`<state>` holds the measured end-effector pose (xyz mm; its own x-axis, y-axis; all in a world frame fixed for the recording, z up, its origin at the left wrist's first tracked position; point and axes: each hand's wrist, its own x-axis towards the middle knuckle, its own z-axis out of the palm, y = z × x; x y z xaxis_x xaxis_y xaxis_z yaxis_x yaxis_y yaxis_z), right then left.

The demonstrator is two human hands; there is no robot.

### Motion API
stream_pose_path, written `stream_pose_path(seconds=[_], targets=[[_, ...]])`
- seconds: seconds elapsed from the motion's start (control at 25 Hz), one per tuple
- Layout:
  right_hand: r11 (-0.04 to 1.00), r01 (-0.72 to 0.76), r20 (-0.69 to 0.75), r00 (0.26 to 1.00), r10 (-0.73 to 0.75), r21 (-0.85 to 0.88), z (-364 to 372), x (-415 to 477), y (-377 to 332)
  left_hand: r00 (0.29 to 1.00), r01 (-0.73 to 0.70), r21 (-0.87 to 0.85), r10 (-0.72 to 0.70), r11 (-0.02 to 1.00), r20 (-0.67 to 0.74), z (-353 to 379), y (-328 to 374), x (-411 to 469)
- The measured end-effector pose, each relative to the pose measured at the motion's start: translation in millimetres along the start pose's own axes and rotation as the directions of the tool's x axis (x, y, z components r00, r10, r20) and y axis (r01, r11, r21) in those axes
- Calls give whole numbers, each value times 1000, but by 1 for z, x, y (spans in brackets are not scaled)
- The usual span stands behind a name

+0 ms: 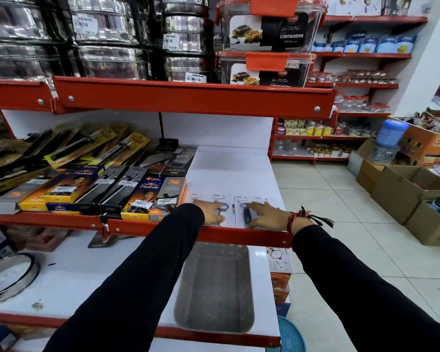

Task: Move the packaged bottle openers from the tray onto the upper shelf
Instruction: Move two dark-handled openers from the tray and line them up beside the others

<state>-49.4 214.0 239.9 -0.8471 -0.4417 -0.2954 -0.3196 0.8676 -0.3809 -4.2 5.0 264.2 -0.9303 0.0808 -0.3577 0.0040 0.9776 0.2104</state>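
Several packaged bottle openers [230, 201] on white cards lie side by side at the front right of the white upper shelf [229, 171]. My left hand [212, 212] rests flat on the left cards, fingers spread. My right hand [264, 214] lies flat on the right cards, over a dark-handled opener. Neither hand is closed around a pack. Below, on the lower shelf, the grey tray [214, 288] stands with nothing visible inside; its far end is hidden under the red shelf lip [214, 233].
Boxed lighters and knives [148, 194] crowd the upper shelf to the left of the cards, with graters [178, 158] behind. Steel tins and container boxes [267, 34] sit on the shelf above. A round sieve [8, 278] lies lower left. Cardboard boxes [401, 194] stand on the tiled floor right.
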Motion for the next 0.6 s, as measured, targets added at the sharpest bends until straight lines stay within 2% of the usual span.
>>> stream_pose_path(seconds=[0.4,0.6], targets=[[1000,23,-11,1000,-23,-1,-1,-5,-2,1000,-28,-7,28,1000,-7,-1,0,0],[999,-42,-72,997,42,6,-1,-11,-2,999,-29,-8,29,1000,-26,1,-2,2]])
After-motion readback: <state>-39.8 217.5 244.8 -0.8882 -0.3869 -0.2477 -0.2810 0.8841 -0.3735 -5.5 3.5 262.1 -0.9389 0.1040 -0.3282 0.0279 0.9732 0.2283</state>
